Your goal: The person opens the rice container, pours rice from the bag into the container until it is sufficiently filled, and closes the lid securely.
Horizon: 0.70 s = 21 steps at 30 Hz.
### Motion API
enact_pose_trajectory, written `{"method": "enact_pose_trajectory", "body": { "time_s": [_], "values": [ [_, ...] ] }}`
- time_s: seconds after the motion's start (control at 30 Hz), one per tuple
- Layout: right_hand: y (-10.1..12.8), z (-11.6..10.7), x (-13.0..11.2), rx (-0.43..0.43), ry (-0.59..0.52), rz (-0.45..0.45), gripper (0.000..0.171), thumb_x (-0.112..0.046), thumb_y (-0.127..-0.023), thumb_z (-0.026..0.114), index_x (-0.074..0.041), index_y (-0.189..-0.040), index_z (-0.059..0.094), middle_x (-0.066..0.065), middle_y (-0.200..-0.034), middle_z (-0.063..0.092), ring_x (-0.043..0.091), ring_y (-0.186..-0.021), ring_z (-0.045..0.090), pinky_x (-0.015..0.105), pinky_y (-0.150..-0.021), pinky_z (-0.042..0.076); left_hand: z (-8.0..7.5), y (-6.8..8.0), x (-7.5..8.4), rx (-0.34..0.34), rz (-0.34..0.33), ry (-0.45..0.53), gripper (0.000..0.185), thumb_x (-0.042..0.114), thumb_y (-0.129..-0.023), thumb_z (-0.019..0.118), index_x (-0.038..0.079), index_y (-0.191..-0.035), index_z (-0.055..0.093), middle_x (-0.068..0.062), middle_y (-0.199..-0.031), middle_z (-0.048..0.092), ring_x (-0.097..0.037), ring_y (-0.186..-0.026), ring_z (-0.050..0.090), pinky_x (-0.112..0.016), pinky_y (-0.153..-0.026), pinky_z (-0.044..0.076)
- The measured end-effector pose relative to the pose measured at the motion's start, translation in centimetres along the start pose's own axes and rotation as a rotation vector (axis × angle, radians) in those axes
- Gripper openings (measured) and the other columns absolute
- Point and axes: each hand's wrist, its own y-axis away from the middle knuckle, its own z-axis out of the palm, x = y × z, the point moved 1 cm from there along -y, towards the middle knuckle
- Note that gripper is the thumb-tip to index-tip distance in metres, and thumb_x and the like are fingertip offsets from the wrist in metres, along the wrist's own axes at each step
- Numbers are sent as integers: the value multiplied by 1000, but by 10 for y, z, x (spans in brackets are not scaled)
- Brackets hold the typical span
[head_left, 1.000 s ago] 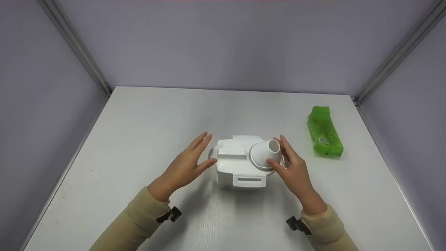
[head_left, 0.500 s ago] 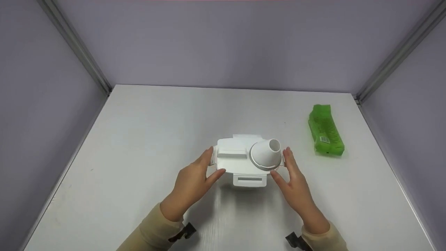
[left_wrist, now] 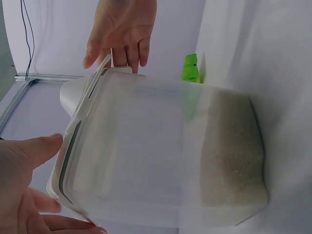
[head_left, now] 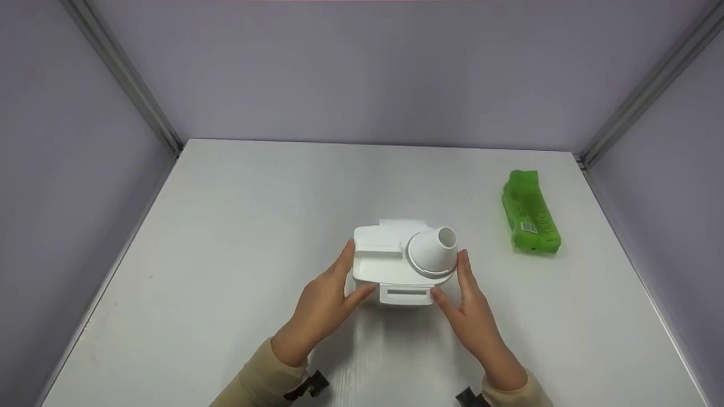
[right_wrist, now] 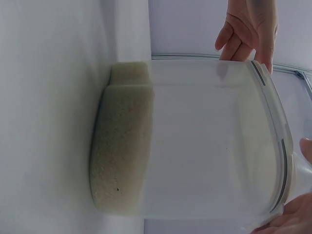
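Head view hides the container's [head_left: 396, 265] clear body; both hands [head_left: 325, 302] [head_left: 469, 316] press its sides with straight fingers.

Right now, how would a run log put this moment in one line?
left hand: touches container left side | right hand: touches its right side | container: on table, grain at bottom | green packet: apart

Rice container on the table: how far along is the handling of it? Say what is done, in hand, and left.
Done: the funnel spout sits on the lid. In hand: the left hand and right hand press flat against the rice container, which rests on the table. Left: lifting it; the green packet lies untouched.
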Motion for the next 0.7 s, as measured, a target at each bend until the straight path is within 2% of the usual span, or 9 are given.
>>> {"method": "enact_pose_trajectory", "body": {
  "time_s": [0.17, 0.37, 0.57, 0.7],
  "values": [
    [-1, 0, -1, 9, -13, 2, 85, -36, -92, 58, 3, -147, 7, 16, -154, 4, 29, -141, 6, 46, -111, 11, -1, -4, 1, -3, 12, -11, 83, 48, -88, 58, 9, -149, 18, -19, -136, 47, -32, -114, 54, -44, -85, 49],
    [-1, 1, -1, 4, -11, 19, 91, -39, -90, 60, 0, -148, 2, 15, -154, 1, 28, -141, 4, 47, -111, 11, 2, -6, 0, 10, 49, -75, 75, 51, -88, 55, 21, -149, 24, -25, -131, 48, -35, -110, 55, -44, -83, 50],
    [-1, 4, -1, -7, 1, 23, 93, -40, -90, 59, 0, -148, -1, 17, -154, -2, 29, -141, 2, 48, -111, 10, 6, -5, 0, 73, 73, -84, 72, 51, -88, 55, 15, -145, 32, -22, -126, 54, -34, -104, 60, -42, -79, 52],
    [0, 6, -1, -10, 4, 18, 93, -40, -90, 60, 1, -148, -1, 18, -154, -2, 30, -141, 2, 48, -111, 10, 7, -6, 2, 110, 64, -81, 66, 50, -90, 54, 12, -141, 37, -19, -118, 61, -29, -88, 66, -39, -71, 53]
  ]
}}
